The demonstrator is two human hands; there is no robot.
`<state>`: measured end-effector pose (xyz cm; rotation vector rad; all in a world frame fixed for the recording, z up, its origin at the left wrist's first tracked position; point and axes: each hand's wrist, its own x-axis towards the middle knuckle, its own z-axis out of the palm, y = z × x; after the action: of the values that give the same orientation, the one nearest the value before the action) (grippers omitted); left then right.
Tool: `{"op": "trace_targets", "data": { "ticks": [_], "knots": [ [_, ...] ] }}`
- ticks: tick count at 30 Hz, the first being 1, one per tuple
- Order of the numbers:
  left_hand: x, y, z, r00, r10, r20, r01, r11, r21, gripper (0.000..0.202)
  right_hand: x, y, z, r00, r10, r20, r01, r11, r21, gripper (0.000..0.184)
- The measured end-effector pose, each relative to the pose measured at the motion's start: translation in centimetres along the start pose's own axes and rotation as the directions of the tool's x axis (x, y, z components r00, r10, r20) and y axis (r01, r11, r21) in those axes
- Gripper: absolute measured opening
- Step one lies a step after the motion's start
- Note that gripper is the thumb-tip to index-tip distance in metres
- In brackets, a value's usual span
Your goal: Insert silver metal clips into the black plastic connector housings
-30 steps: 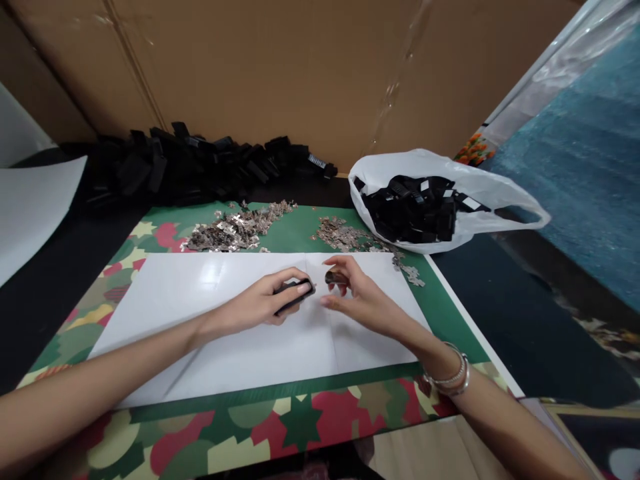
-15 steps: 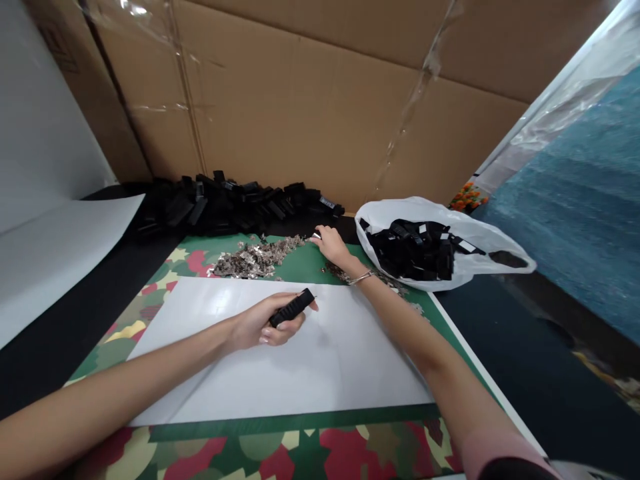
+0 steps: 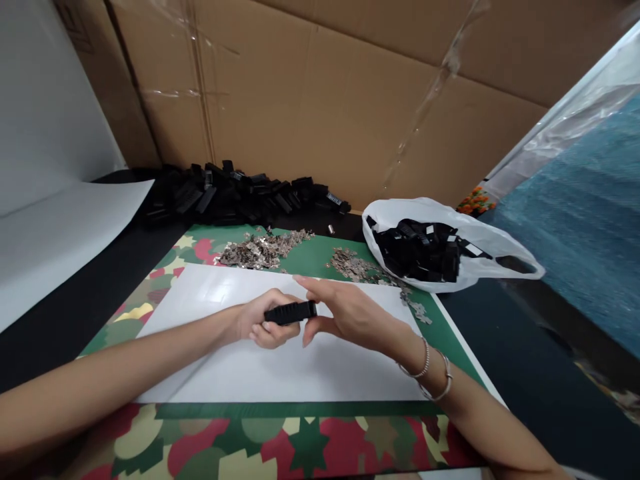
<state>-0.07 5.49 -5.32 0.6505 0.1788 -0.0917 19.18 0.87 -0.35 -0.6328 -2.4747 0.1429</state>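
My left hand [image 3: 270, 319] is closed around a black ribbed plastic piece [image 3: 290, 313], held level above a white sheet [image 3: 225, 380]. At the piece's right end is my right hand [image 3: 345, 310], thumb and fingers spread apart around it; whether they touch it I cannot tell. A small silver cylinder [image 3: 331, 229] stands on the dark surface behind the green mat edge. Small metal pieces lie in a larger pile [image 3: 260, 250] beyond my left hand and a smaller pile [image 3: 353, 265] beyond my right hand.
Black plastic pieces [image 3: 240, 197] are heaped along a cardboard wall [image 3: 310, 100]. A white plastic bag [image 3: 480, 267] at the right holds more black pieces. Under the sheet is a green, camouflage-patterned mat [image 3: 250, 447]. Blue wrapped material [image 3: 585, 193] stands far right.
My right hand has come back from the far side to the black piece, leaving the silver cylinder standing there. My left hand has turned the black piece from slanted to level.
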Motion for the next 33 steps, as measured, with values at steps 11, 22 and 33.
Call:
{"op": "trace_targets", "data": {
  "ticks": [11,22,33],
  "knots": [
    [0.2,0.1,-0.8,0.969,-0.179,0.168,0.174,0.984,0.044,0.038,-0.1,-0.9,0.2,0.998,-0.053,0.036,0.055,0.997,-0.053,0.05],
    [0.1,0.1,-0.4,0.969,-0.194,0.154,0.188,0.981,0.051,0.035,-0.1,-1.0,0.1,1.0,-0.021,-0.014,0.023,0.98,0.196,0.046],
    [0.7,0.9,0.7,1.0,0.026,-0.001,-0.026,0.999,0.045,0.063,-1.2,0.9,-6.8,0.936,0.294,0.192,-0.267,0.951,-0.154,0.039]
  ]
}}
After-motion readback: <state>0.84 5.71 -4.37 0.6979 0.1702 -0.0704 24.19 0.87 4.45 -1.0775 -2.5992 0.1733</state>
